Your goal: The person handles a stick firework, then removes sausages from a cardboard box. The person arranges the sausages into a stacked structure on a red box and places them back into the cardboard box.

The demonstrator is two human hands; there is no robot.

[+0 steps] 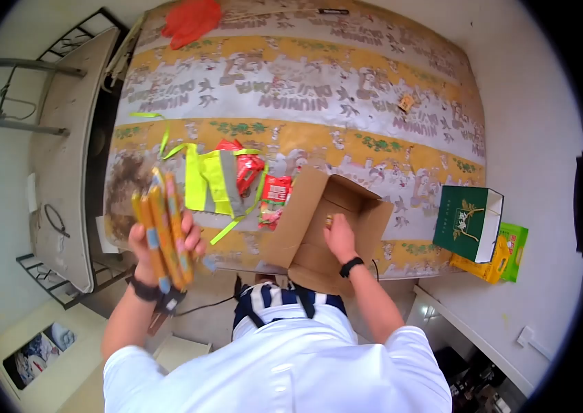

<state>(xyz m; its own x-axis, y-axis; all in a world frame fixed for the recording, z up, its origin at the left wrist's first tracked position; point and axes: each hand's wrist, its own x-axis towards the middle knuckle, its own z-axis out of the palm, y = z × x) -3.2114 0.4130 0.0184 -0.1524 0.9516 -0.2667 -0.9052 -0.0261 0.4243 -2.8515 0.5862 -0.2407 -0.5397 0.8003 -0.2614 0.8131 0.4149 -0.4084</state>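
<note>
My left hand (143,256) is raised at the left, fingers wrapped round several long, thin sticks (161,230) in yellow-orange wrappers with blue and pink patches; they look like packaged sausages, and motion blurs them slightly. Inside an open cardboard box (305,251) is my right hand (340,237), its fingers closed. A small brownish tip shows at those fingers, too small to name. The box stands at the table's near edge with its flap folded out to the left. Beside that flap lies a red snack packet (276,199).
A neon-yellow vest (210,182) with grey strips lies left of the box, partly over another red packet (247,172). Right are a dark green gift bag (467,221) and yellow and green packets (514,251). A red plastic bag (192,22) lies at the far left.
</note>
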